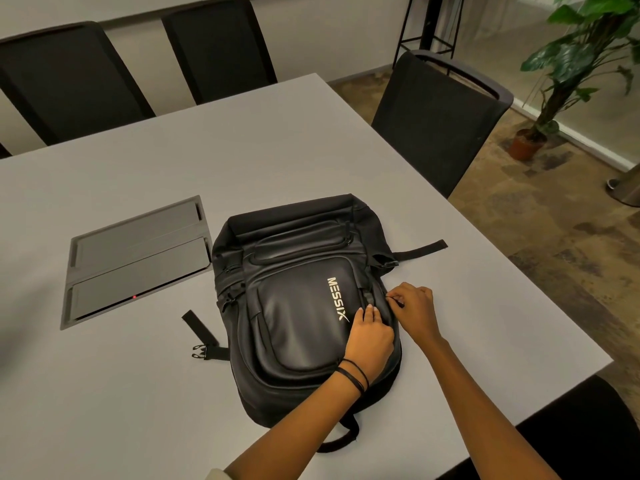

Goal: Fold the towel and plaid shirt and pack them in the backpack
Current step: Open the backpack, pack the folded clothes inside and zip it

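Scanning from the left of the frame, a flat grey rectangular cable-access panel (136,261) sits flush in the grey table top (104,393), with a small red indicator light on its near edge. Right of it, at lower centre, the black padded backpack with white lettering (298,306) lies front side up, its straps trailing onto the table on both sides.

Neither the towel nor the plaid shirt is visible anywhere in the frame; whether they are already inside the backpack cannot be determined.

The left hand (369,336), with dark bands at the wrist, rests flat on the right part of the front panel, fingers together, pressing the fabric down. The right hand (414,311) is just beside it at the right side seam, thumb and forefinger pinched on a small item that appears to be a zipper pull.

Judgement: the step in hand is operating the side zipper, opening or closing. The next move calls for a steady pull along the zipper track while the left hand keeps the fabric taut.

At far right stand a black chair (440,119) and a potted green plant (568,64).
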`<state>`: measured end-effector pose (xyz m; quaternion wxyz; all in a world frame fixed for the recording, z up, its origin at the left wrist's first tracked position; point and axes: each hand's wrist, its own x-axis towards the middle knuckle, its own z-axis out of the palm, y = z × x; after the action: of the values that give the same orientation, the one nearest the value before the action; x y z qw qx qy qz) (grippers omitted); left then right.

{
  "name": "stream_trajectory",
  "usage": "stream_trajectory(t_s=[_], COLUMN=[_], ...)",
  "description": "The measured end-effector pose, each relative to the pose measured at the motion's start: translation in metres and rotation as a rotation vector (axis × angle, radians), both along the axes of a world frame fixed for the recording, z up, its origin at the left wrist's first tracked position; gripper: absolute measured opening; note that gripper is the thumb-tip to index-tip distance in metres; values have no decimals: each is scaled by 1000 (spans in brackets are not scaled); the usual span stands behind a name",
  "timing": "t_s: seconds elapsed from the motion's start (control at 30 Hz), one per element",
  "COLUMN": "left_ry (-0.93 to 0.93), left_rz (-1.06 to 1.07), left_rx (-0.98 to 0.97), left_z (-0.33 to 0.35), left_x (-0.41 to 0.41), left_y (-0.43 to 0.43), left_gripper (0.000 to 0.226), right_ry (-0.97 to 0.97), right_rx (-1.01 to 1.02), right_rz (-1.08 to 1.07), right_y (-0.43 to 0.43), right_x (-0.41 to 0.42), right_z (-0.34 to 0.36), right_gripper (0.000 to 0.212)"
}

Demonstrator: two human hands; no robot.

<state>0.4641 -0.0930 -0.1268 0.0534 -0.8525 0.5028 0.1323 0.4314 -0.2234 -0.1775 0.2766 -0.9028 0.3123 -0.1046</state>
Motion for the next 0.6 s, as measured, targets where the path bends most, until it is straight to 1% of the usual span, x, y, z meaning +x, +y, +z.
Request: stream_trajectory(t_s=[0.4, 0.6], left_ry=[5, -4], left_rz=[-135, -156], left_rx=[-77, -77], left_z=[-4, -6], left_x=[13, 14], left_y=[7, 8], left_gripper=[41, 40], right_ry=[-6, -41], right_rx=[-26, -112], right_rz=[-44, -54], right_y=[-3, -8], right_x=[16, 36], right_z=[-6, -4], right_gripper=[16, 12])
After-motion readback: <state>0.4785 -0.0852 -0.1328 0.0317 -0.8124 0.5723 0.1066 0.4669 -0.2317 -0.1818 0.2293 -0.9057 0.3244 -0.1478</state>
